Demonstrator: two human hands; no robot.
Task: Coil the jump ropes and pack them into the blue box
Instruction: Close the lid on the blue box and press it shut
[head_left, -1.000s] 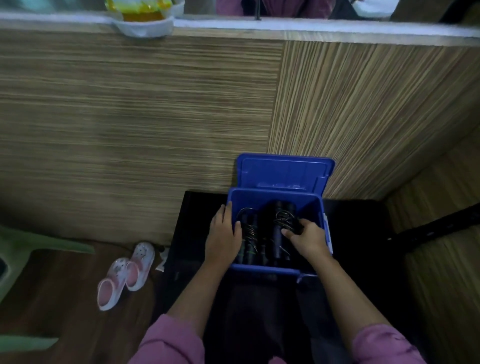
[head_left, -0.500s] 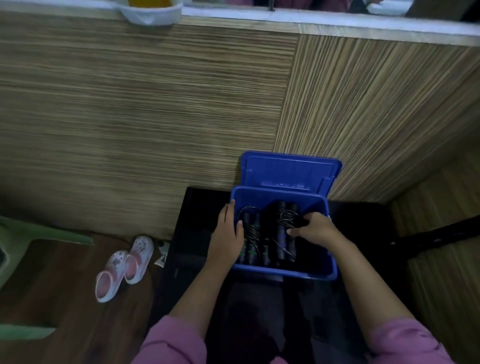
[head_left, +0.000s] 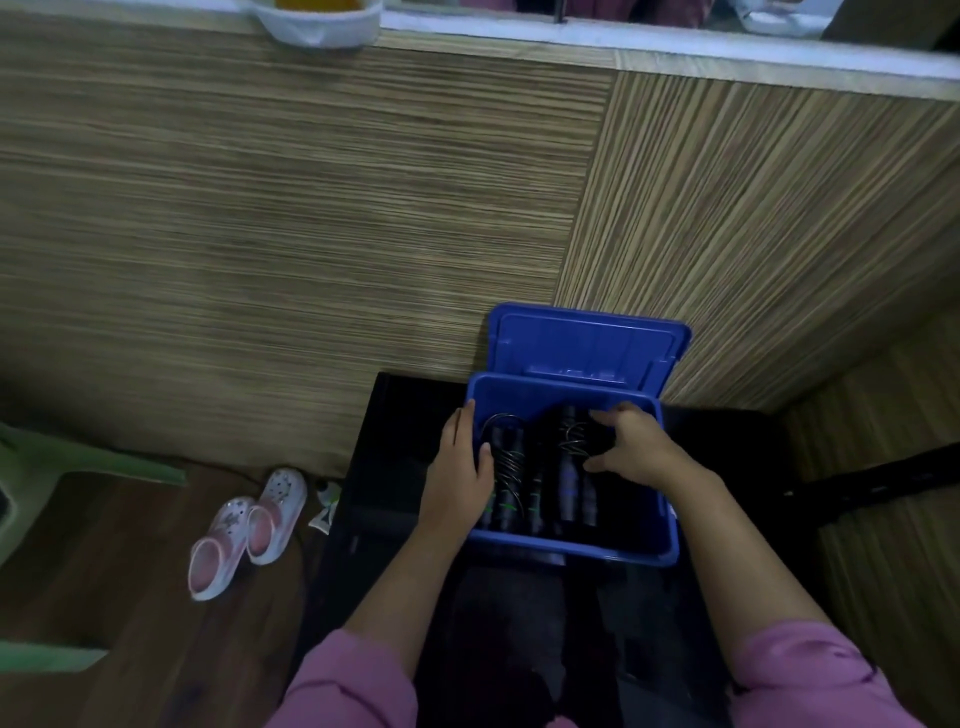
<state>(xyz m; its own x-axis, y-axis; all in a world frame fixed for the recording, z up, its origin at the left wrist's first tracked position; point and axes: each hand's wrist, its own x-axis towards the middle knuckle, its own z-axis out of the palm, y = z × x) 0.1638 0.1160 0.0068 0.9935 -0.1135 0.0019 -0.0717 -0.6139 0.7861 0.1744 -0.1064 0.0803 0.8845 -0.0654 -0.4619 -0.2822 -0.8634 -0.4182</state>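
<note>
The blue box (head_left: 571, 548) is steadied by the flat left hand (head_left: 460, 470) while a coiled rope (head_left: 574, 441) is gripped by the right hand (head_left: 636, 449) (loosened, it could spring uncoiled).

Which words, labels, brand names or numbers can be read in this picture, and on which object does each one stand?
No text can be read.
Jump rope handles in the blue box: small green and pale marks, too blurred to read.
Small packet on the floor beside the pink clogs: print too small to read.
Raised marks on the box lid: illegible.
</note>
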